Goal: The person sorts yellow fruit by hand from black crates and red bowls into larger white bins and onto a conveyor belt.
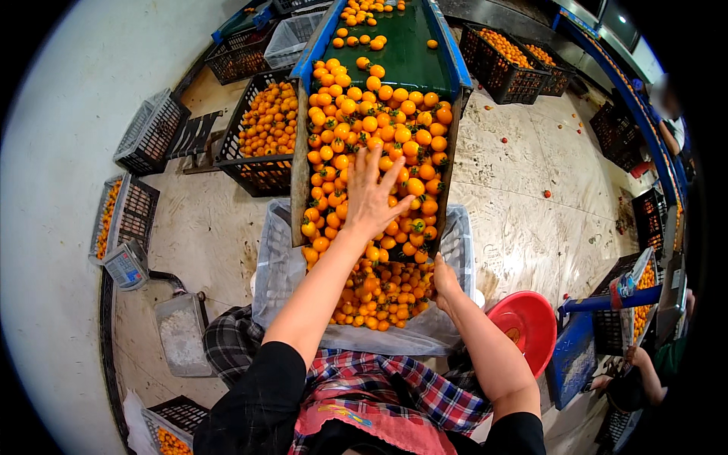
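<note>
Orange cherry tomatoes (402, 135), some with green stems, cover the lower end of a chute below a green conveyor belt (404, 68). My left hand (372, 196) lies palm down on them with its fingers spread. At the chute's lower right corner is my right hand (446, 281), near the tomatoes below; its fingers are partly hidden, so its grip cannot be made out. Under the chute's mouth stands a crate lined with translucent plastic (455, 227), holding more cherry tomatoes (375, 296).
A black crate of tomatoes (256, 168) stands left of the chute, a red plastic basin (537, 324) to my right. Further left are a scale display (125, 266) and its metal platform (182, 335). More filled crates (500, 74) stand beyond. People are at a blue-framed line (642, 114) far right.
</note>
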{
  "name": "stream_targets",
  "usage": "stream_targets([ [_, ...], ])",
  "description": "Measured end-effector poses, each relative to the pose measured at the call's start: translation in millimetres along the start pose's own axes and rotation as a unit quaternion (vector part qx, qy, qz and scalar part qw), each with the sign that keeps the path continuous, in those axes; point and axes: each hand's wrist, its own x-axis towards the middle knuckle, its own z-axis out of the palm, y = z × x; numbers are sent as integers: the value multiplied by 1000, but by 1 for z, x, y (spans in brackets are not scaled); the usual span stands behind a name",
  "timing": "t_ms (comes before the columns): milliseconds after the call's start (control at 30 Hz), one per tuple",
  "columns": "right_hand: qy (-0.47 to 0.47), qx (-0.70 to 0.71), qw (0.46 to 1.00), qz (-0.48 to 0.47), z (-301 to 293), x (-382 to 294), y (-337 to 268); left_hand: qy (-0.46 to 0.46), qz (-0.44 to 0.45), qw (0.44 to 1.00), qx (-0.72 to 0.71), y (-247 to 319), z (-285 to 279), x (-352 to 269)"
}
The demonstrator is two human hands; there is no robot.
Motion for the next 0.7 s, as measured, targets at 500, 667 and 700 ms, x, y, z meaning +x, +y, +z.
stream_targets([
  [500,33,-51,998,-5,-4,9,5,-46,-93,986,128,-81,5,84],
  [667,8,-26,1000,5,-6,6,0,-113,-109,980,122,-71,9,84],
  [700,7,-27,1000,5,-3,4,-1,-99,-114,984,97,-74,9,79],
])
